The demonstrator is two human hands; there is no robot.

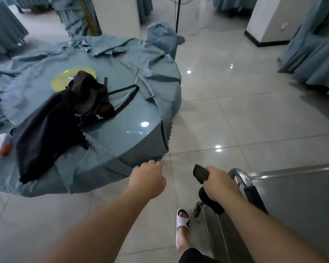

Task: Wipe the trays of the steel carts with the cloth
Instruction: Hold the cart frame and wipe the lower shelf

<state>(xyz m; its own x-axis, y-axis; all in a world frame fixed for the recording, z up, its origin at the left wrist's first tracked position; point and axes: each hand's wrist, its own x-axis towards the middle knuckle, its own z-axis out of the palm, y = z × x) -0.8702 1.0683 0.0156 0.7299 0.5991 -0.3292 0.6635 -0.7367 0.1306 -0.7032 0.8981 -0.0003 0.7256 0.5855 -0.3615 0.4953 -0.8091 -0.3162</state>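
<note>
A steel cart stands at the lower right; its flat grey top tray (300,198) and curved steel handle (239,176) show, the lower shelves mostly hidden. My right hand (219,184) grips a dark cloth (200,174) right beside the handle's corner. The cloth sticks out above the fist and hangs below it. My left hand (147,180) hovers over the floor near the round table's edge. Its fingers are curled under and nothing shows in it.
A round table (122,133) draped in blue-grey cloth stands to the left, with a black bag (65,118), a yellow disc and a small white box on it. Glossy tiled floor (245,120) stretches ahead. A white pillar and a fan stand are behind. My sandalled foot (182,222) stands by the cart.
</note>
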